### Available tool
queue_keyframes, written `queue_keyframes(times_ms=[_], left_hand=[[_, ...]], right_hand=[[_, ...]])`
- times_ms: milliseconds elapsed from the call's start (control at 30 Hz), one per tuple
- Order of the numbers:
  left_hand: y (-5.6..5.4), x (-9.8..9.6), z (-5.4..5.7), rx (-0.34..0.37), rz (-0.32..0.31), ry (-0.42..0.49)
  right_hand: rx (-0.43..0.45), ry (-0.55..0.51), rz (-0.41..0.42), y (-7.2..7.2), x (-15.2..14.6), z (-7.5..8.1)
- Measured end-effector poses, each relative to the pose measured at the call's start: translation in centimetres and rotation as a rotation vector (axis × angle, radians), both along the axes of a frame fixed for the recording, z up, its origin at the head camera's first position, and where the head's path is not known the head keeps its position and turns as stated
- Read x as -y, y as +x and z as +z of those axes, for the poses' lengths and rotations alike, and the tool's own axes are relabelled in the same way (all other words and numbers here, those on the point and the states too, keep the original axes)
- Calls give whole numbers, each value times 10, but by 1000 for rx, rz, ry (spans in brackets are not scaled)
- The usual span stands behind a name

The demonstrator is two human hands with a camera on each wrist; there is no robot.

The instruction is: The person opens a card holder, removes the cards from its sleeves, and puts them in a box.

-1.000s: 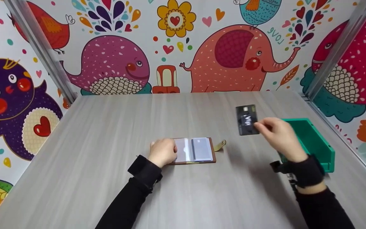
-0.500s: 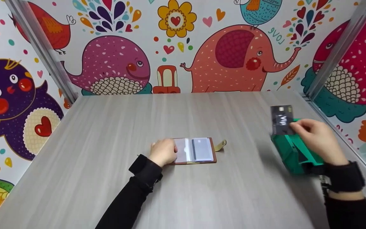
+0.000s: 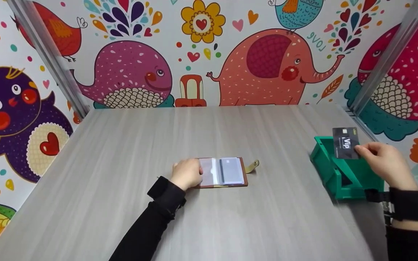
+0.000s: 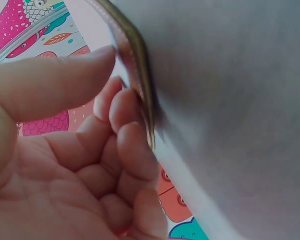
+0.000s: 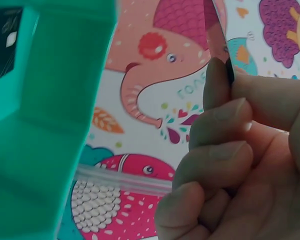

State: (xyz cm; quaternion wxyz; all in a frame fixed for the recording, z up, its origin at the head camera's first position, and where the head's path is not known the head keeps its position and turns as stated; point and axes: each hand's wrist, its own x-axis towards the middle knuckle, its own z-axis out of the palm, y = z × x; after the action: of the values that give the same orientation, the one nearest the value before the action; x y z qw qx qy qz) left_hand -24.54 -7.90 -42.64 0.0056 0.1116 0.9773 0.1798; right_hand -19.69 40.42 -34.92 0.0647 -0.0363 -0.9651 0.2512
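A black card (image 3: 346, 143) marked "Vip" stands upright over the green bin (image 3: 325, 172), pinched at its lower right corner by my right hand (image 3: 388, 161). The right wrist view shows the card (image 5: 217, 30) almost edge-on between thumb and index finger. On the table lies an open brown card holder (image 3: 227, 172) with clear plastic sleeves and a strap with a snap (image 3: 252, 166) on its right. My left hand (image 3: 187, 173) holds its left edge, hiding that end. In the left wrist view the thumb (image 4: 85, 75) and curled fingers meet at the card holder's edge (image 4: 135, 60).
Inside the bin a dark card-like piece (image 5: 2, 40) shows in the right wrist view. The grey wood-grain table (image 3: 122, 152) ends at cartoon-printed walls (image 3: 201, 54) on the back and both sides. Metal posts (image 3: 49, 58) stand at the corners.
My right hand has carried the card rightward from beside the card holder to over the green bin. The bin has swung to another angle. My left hand and the card holder stay put.
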Motion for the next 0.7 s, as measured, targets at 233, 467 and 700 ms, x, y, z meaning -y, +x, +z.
queue_keyframes(times_ms=[233,467,700], left_hand=[[0,1,0,-8,-8,-1],[0,1,0,-10,-10,1],[-1,0,0,11,0,-6]], right_hand=[[-7,80,10,-1,-7,-9],[54,114,28,-3,-7,-13],[74,169,40,-4,-7,-13]])
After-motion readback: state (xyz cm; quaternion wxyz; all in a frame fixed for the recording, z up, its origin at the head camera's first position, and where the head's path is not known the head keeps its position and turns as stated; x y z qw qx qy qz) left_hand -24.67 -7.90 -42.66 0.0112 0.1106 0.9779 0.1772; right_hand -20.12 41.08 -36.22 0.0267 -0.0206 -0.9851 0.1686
